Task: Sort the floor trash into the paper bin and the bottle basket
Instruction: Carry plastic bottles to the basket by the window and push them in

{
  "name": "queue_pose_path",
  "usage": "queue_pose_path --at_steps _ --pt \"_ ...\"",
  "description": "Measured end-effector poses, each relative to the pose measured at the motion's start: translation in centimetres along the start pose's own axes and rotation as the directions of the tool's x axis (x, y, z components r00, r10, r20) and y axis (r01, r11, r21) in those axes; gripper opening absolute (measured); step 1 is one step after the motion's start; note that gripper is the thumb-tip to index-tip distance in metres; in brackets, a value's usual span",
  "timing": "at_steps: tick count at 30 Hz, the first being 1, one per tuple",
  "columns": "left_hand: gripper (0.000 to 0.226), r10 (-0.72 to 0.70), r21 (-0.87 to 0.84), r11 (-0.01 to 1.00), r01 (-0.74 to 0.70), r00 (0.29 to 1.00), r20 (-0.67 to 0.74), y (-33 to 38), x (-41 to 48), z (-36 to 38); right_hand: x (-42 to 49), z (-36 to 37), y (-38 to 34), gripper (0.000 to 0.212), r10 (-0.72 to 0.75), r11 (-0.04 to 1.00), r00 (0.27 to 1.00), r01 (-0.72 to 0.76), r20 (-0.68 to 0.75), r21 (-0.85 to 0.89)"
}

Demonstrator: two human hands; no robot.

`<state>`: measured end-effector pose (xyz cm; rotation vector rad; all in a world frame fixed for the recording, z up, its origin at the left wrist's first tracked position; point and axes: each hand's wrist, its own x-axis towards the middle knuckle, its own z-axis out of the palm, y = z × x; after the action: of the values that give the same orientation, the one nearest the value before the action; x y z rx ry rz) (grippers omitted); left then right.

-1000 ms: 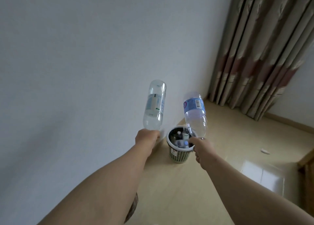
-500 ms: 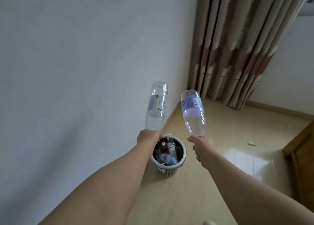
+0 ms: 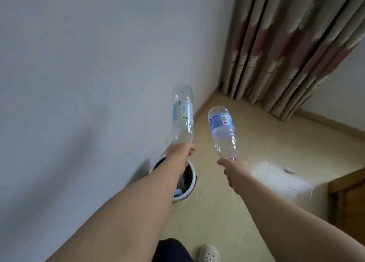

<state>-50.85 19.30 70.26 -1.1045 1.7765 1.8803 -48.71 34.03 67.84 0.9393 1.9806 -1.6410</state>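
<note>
basket: bottle basket [image 3: 192, 186] on the floor [image 3: 256, 143] against the wall [image 3: 79, 83], right under the left hand [image 3: 180, 153]; right hand [image 3: 234, 168] off to its side, farther.
left hand: curled round the neck of a clear bottle [image 3: 182, 113], long axis upright, base up.
right hand: grips a blue-label bottle [image 3: 222, 131] by the neck, base tilted up-left.
in the way: left forearm [image 3: 138, 202] covers much of the rim.
around: white scrap [image 3: 288, 169] on the floor, curtain [image 3: 286, 54] beyond.
</note>
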Motion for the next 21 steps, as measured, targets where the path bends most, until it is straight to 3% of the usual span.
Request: queue_pose_path --at_steps 4,7,16,21 --pt "0.028 -0.105 -0.025 0.994 0.103 0.986 -0.126 -0.4 5.0 -1.8 3.9 1.8 -1.6 0.019 0.042 0.991 0.995 -0.029 0.094 -0.132" --pt "0.03 -0.181 -0.015 0.983 0.181 0.973 -0.145 -0.7 9.4 -2.8 7.2 4.2 -2.7 0.021 0.1 0.969 0.985 -0.064 0.142 -0.238" --pt "0.009 -0.379 -0.021 0.921 0.389 0.883 -0.277 -5.1 17.3 -5.6 15.7 11.0 -0.6 0.027 0.28 0.856 0.931 -0.132 0.234 -0.5" --pt "0.043 -0.465 0.033 0.866 0.498 0.829 -0.309 -9.5 21.0 -6.3 20.3 13.4 2.7 0.031 0.397 0.737 0.886 -0.152 0.24 -0.659"
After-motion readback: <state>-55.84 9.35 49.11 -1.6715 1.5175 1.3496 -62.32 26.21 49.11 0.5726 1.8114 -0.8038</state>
